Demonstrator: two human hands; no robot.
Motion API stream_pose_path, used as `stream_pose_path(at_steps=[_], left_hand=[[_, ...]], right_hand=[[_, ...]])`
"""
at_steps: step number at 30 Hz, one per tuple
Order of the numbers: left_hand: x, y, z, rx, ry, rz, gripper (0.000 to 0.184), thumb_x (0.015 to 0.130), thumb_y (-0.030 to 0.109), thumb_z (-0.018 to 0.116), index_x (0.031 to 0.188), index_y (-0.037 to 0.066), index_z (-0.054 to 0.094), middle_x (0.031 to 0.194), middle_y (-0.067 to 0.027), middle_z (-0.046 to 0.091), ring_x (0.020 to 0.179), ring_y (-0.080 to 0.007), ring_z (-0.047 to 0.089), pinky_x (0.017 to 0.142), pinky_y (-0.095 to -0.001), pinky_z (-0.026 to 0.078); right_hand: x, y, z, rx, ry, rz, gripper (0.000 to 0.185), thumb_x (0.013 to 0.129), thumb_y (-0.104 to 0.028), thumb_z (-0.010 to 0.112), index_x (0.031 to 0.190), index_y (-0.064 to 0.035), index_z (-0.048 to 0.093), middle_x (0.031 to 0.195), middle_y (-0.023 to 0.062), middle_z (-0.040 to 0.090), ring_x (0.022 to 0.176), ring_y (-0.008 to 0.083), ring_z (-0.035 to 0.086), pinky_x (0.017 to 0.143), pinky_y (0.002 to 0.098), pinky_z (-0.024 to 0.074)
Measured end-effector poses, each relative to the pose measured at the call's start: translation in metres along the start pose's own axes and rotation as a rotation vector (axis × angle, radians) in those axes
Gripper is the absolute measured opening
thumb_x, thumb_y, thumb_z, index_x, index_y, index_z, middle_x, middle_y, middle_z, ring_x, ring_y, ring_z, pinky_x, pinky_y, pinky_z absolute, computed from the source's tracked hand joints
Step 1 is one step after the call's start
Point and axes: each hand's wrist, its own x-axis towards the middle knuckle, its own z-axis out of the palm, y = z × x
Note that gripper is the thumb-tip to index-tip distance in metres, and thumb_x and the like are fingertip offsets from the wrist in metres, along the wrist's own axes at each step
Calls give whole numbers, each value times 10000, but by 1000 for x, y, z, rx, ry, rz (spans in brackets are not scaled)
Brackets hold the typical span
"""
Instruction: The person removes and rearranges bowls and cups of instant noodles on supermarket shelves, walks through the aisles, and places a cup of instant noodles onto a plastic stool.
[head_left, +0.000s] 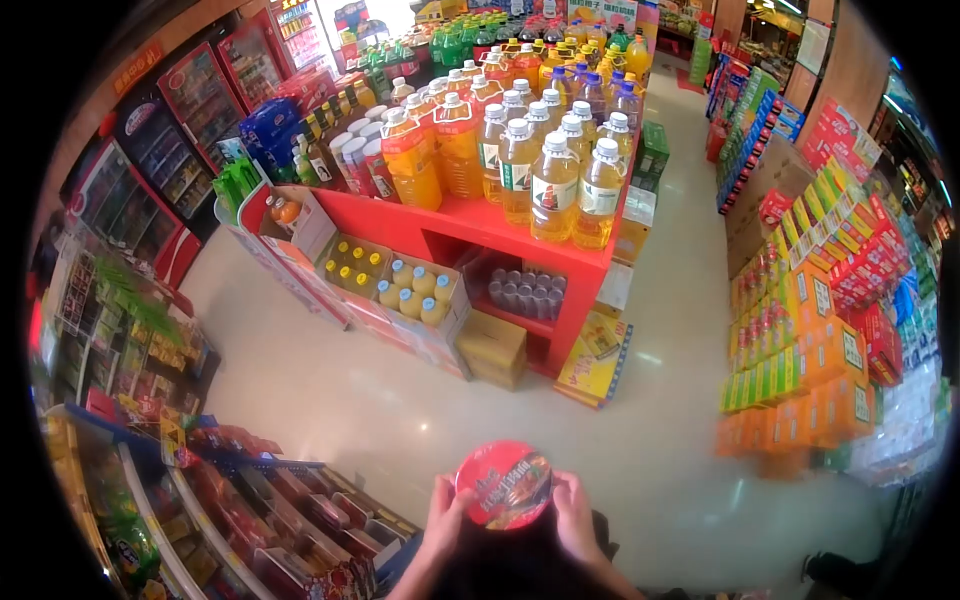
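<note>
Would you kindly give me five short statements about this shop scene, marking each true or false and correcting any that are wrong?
1. The left hand and right hand both hold the round red-lidded container. True.
2. The brown cardboard box sits on the floor by the red display stand. True.
3. The large bottles at the stand's near corner have black caps. False: those large bottles have white caps.
4. The blue-capped bottles are to the right of the yellow-capped bottles. True.
5. The stacked orange cartons are on the left side of the picture. False: the orange cartons are on the right.
</note>
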Motion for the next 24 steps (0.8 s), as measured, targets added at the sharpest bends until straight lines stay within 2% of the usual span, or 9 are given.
stream_pose_path(at_steps=[3,6,7,10,11,14,17,19,24], left_hand=[[35,13,31,-125,32,85,246,974,150,494,1183,58,401,1147,-76,524,1092,-148,514,983,-326,426],[69,-6,38,-36,27,132,252,984,185,508,1176,79,384,1139,-70,514,1092,-145,506,982,-333,426],[78,-12,39,-26,21,162,294,985,245,542,1170,83,381,1151,-67,504,1105,-148,496,992,-346,421],[98,-10,39,-46,-38,150,422,981,140,487,1345,17,313,1520,-186,286,1355,-263,338,1120,-403,312],[107,-10,40,-2,-19,186,505,983,182,482,1393,-2,252,1514,-183,291,1362,-278,334,1132,-412,299],[127,-4,45,34,29,366,590,971,353,539,1363,15,257,1485,-178,302,1367,-278,335,1113,-410,337],[156,19,62,-136,90,451,696,874,588,614,1236,81,303,1255,-82,427,1227,-174,452,1061,-367,371],[180,26,61,-162,79,457,735,860,605,624,1252,82,289,1256,-77,425,1223,-171,454,1060,-367,374],[251,57,56,-101,107,426,774,847,615,638,1283,90,273,1250,-63,416,1224,-163,445,1056,-361,377]], right_hand=[[39,-5,-9,114,-25,-52,390,983,-184,575,1283,19,431,1210,98,516,1073,144,515,944,302,418],[64,-6,-13,214,-36,-33,417,957,-118,608,1294,6,396,1214,97,503,1058,131,528,905,288,448],[75,-6,-16,233,-45,-21,425,950,-98,613,1295,4,386,1212,96,501,1051,127,534,892,280,455],[104,-20,-18,272,-90,14,439,935,-38,610,1295,-2,362,1222,99,485,1025,122,553,881,265,463],[112,-20,-17,273,-104,13,434,936,-33,604,1294,-3,361,1223,99,483,1020,124,556,882,266,463],[136,-21,-11,269,-147,35,429,936,-24,595,1292,-4,356,1229,103,479,1019,131,560,885,268,464],[171,-27,1,275,-187,49,433,933,-26,599,1290,-4,354,1237,106,460,1033,140,551,892,282,466],[193,-12,8,238,-174,9,458,922,-49,627,1288,-9,355,1250,109,412,1063,154,527,904,308,465],[259,-27,29,118,-153,-2,493,904,-71,658,1287,-14,353,1254,107,386,1099,173,500,920,328,458]])
